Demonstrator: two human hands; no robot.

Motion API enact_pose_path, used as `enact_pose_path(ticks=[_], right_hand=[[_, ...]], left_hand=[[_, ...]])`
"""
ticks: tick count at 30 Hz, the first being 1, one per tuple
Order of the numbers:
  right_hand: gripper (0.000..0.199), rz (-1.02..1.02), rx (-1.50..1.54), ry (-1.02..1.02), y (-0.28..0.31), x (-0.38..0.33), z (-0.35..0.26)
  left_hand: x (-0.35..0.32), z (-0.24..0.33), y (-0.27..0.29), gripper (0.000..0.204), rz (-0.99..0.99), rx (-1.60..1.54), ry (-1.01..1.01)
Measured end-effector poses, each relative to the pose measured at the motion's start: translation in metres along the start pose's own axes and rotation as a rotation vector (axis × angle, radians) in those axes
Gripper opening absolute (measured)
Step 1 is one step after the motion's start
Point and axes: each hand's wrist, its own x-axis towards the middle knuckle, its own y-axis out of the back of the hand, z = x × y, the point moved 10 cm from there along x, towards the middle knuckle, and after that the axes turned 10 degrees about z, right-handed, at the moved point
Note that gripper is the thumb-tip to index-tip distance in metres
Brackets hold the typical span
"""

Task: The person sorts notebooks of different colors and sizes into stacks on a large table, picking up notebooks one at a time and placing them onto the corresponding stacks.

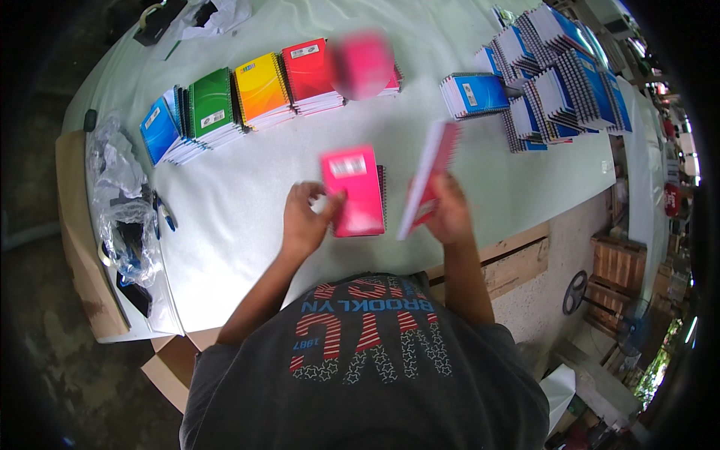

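Note:
A pink spiral notebook (pixel 358 202) with a white label lies on the table in front of me, its coil along the right side. My left hand (pixel 304 219) is at its left edge, thumb on the cover and the other fingers curled; a small white patch shows between them. Just right of it, my right hand (pixel 450 214) grips a second pink spiral notebook (pixel 429 176), tilted up on edge with its white page side facing left. The table under this raised notebook is partly hidden.
A row of notebook stacks runs across the far side: blue (pixel 157 131), green (pixel 210 105), yellow (pixel 261 86), red (pixel 306 71), and a blurred pink stack (pixel 390 86). Blue notebooks (pixel 570 82) pile up far right. Plastic wrap (pixel 120 165) and pens (pixel 165 214) lie left.

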Motion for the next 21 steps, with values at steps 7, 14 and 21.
enact_pose_path(ticks=[7, 14, 21], right_hand=[[0.038, 0.311, -1.239, 0.259, 0.044, 0.008, 0.065], [0.04, 0.212, -1.244, 0.68, -0.039, 0.048, -0.006], [0.044, 0.193, -0.794, 0.371, -0.025, 0.147, -0.001]], left_hand=[[0.0, 0.032, 0.027, 0.05, 0.365, 0.14, -0.382], [0.12, 0.128, 0.002, 0.048, 0.45, 0.566, -0.932], [0.184, 0.105, -0.01, 0.035, -0.061, 0.52, -0.519]])
